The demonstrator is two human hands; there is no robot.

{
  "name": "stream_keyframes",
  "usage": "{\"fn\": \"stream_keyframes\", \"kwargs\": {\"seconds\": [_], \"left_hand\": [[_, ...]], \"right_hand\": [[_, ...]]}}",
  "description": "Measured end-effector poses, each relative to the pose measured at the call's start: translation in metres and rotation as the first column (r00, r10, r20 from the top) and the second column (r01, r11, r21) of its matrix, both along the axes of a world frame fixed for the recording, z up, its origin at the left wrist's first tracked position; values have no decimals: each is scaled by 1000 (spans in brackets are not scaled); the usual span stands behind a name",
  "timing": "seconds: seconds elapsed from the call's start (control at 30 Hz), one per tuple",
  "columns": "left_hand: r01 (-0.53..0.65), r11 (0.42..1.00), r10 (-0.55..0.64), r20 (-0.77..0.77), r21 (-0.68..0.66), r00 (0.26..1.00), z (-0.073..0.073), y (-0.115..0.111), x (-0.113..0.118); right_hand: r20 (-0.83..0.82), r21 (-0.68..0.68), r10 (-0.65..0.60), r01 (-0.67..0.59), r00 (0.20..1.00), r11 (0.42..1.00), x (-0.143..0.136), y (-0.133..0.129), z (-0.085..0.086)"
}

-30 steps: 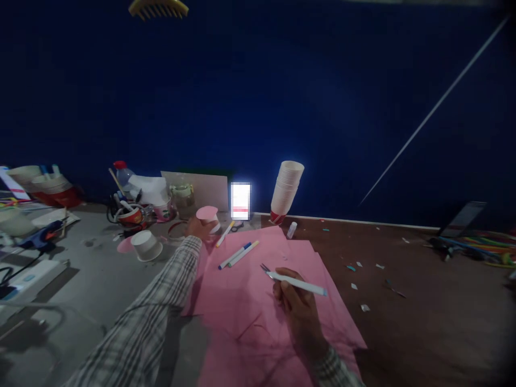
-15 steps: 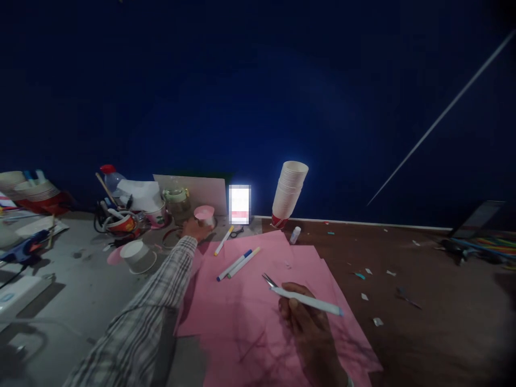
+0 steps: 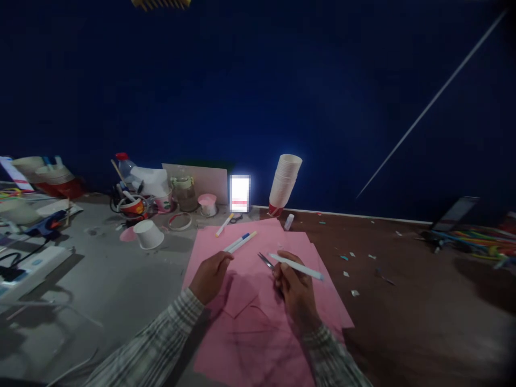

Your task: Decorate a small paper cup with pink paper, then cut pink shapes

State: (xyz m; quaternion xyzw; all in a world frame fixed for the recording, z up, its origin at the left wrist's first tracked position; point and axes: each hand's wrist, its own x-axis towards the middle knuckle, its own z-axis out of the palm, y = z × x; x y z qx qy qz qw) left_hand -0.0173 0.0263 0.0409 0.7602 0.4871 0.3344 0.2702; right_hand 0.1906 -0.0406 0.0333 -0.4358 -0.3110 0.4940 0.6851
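Observation:
My right hand (image 3: 296, 293) is closed around a white marker (image 3: 300, 267) with a pale blue end. From the same grip stick out the metal blades of small scissors (image 3: 266, 262), their handles hidden in my palm. My left hand (image 3: 209, 277) is over the left side of the pink paper sheets (image 3: 258, 344), fingers loosely bent and partly hidden, with nothing visible in them. Just beyond it lie a blue-capped marker (image 3: 237, 243) and a yellow-ended marker (image 3: 246, 242), their lower ends behind the hand. Another yellow-capped marker (image 3: 224, 226) rests at the paper's far edge.
A tilted stack of paper cups (image 3: 284, 180) and a small white bottle (image 3: 289, 222) stand behind the paper. To the left are a tape roll (image 3: 179, 221), a pink-topped cup (image 3: 208, 207), an overturned white cup (image 3: 149, 235), a jar (image 3: 184, 193) and a power strip (image 3: 36, 271). Paper scraps (image 3: 355, 293) litter the right.
My left hand has left the pink-topped cup at the back and come down to the paper beside the markers. The right hand keeps the marker and scissors. The view has shifted slightly.

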Motion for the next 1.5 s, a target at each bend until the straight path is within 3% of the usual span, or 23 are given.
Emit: {"fn": "stream_keyframes", "kwargs": {"seconds": [0.17, 0.23, 0.37, 0.53, 0.63, 0.77, 0.9, 0.97, 1.03, 1.1, 1.17, 1.27, 1.33, 1.4, 1.5], "left_hand": [[21, 970, 24, 180, -244, 983, -4, -2, 6], [34, 959, 19, 187, -280, 982, -4, 0, 8], [2, 994, 1, 31, -112, 1000, -9, 6, 6], [64, 996, -51, -183, 63, 982, -28, 10, 0], [111, 983, -66, -287, 143, 956, -36, 3, 3], [205, 960, -123, -373, 190, 920, -36, -11, 13], [250, 951, -212, -207, 179, 955, -27, -19, 22], [231, 970, -229, -31, 74, 973, -21, -18, 25], [196, 971, -175, 154, -136, 972, -15, -16, 27], [209, 889, -62, 346, -408, 936, -11, -14, 28], [310, 728, 85, 529, -611, 844, -9, -13, 28], [493, 538, 284, 698, -684, 657, -9, -15, 29], [555, 477, 371, 729, -681, 575, -10, -16, 28], [568, 446, 433, 722, -692, 540, -10, -15, 27], [546, 449, 494, 706, -707, 508, -10, -11, 25]], "right_hand": [[47, -4, -40, 40, 998, 999, 4, 0, 4], [65, -5, -42, 42, 997, 999, 5, 0, 6], [116, 13, -8, 6, 993, 1000, 4, -2, 9], [188, 31, -7, 1, 982, 1000, 4, -2, 8], [211, 33, -55, 49, 976, 998, 7, 0, 6], [308, 67, -173, 160, 936, 985, 13, 3, 10], [426, 145, -249, 206, 870, 968, 16, 4, 14], [497, 189, -244, 171, 833, 967, 14, 3, 11], [574, 222, -206, 92, 792, 971, 9, 2, 4], [655, 251, -158, -15, 739, 968, 3, 0, -2], [697, 267, -124, -96, 707, 959, -1, 0, -6], [628, 228, -49, -123, 777, 966, -4, -1, -3], [534, 179, -5, -108, 845, 978, -3, -1, 1], [463, 139, 10, -84, 886, 987, -2, -1, 5], [420, 131, 4, -66, 908, 989, -1, -3, 6]]}}
